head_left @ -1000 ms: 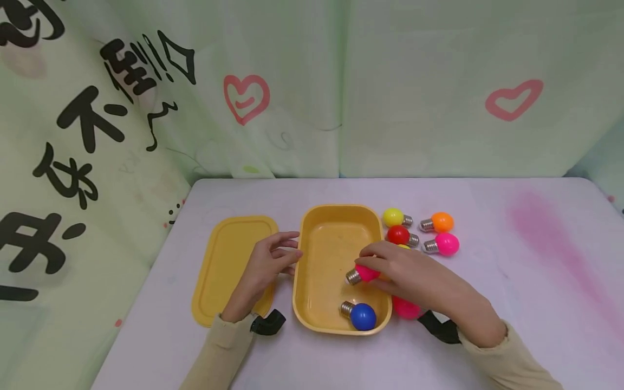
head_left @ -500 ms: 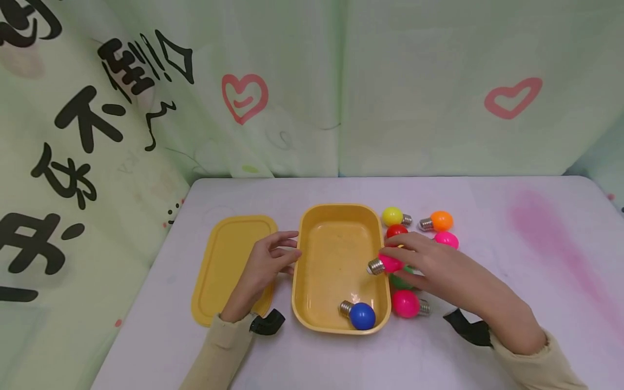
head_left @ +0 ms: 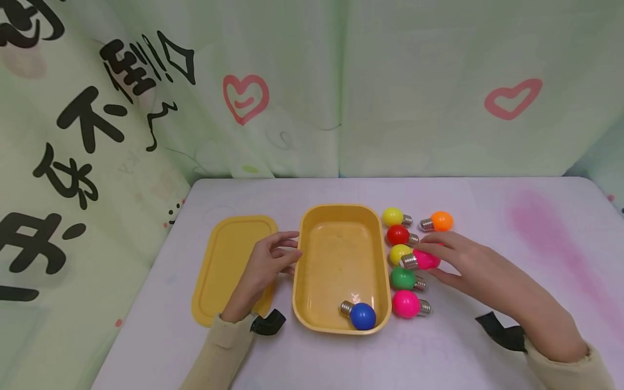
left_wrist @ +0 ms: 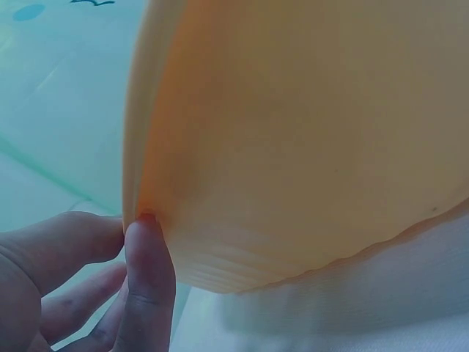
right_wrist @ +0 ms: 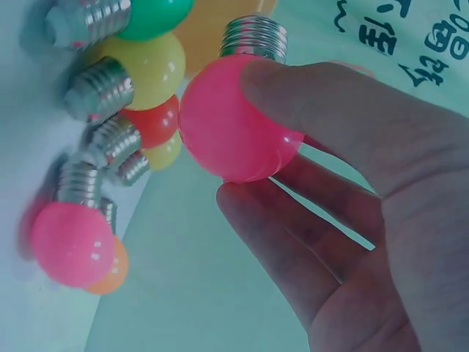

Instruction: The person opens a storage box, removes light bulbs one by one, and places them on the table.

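A yellow plastic box [head_left: 336,244] lies open on the table with a blue light bulb [head_left: 363,316] inside, near its lower right corner. My left hand [head_left: 265,262] is at the box's left side, thumb and a finger pinching the rim [left_wrist: 133,147] in the left wrist view. My right hand [head_left: 473,265] holds a pink light bulb [head_left: 426,260] by its round end, thumb on one side and fingertips on the other. The metal screw base [right_wrist: 254,37] points away from the palm. This bulb hangs over the bulbs right of the box.
Right of the box lie yellow [head_left: 392,216], red [head_left: 397,235], another yellow [head_left: 398,254], green [head_left: 402,278] and pink [head_left: 406,304] bulbs. Beyond them are an orange bulb [head_left: 442,221] and one more pink bulb [right_wrist: 72,243]. A flat yellow lid [head_left: 224,265] lies left of the box.
My right hand has moved right with the pink bulb, from over the box to over the bulbs beside it. My left hand, the box and the blue bulb have stayed in place.
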A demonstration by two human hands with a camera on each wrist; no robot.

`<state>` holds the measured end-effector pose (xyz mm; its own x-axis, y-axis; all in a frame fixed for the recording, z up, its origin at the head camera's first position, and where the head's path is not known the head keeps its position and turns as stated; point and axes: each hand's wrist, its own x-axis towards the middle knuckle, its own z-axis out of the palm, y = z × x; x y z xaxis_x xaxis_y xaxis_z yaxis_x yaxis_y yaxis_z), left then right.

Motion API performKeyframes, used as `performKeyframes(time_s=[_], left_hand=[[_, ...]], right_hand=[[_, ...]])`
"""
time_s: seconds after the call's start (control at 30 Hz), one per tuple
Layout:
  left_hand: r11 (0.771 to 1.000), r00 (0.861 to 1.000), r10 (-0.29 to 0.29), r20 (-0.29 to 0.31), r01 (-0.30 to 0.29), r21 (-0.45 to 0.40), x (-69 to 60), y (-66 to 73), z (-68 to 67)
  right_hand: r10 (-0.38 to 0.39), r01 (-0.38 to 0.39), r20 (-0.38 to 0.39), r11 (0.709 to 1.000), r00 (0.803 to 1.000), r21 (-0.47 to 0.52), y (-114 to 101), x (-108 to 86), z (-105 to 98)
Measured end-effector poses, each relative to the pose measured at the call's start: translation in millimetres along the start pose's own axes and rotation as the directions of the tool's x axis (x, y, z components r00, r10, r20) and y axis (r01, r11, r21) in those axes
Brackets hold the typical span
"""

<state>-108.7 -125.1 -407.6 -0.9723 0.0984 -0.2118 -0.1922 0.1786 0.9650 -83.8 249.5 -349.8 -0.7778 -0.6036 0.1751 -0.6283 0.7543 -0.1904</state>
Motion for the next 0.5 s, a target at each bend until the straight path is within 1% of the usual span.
performKeyframes(time_s=[0.17,0.33,0.43,0.5], left_hand=[[1.000,1.000,0.002,0.001,-0.002,-0.004,-0.6,0.7,0.9],[1.000,1.000,0.000,-0.002,0.000,0.004,-0.5,1.5,1.2],[1.000,1.000,0.002,-0.002,-0.002,0.005,-0.1,1.0,0.6],[1.000,1.000,0.004,-0.002,-0.004,0.001,0.1,0.4,0.1]], right_hand=[[0.077,-0.077,0.046,0.997,0.996,0.001,9,-7.6,3],[0.159,-0.159,0.090,0.987,0.983,-0.007,16,-13.2,7],[0.175,-0.175,0.100,0.985,0.979,-0.010,20,-16.1,9],[0.169,-0.169,0.094,0.986,0.981,-0.013,23,-18.2,11]])
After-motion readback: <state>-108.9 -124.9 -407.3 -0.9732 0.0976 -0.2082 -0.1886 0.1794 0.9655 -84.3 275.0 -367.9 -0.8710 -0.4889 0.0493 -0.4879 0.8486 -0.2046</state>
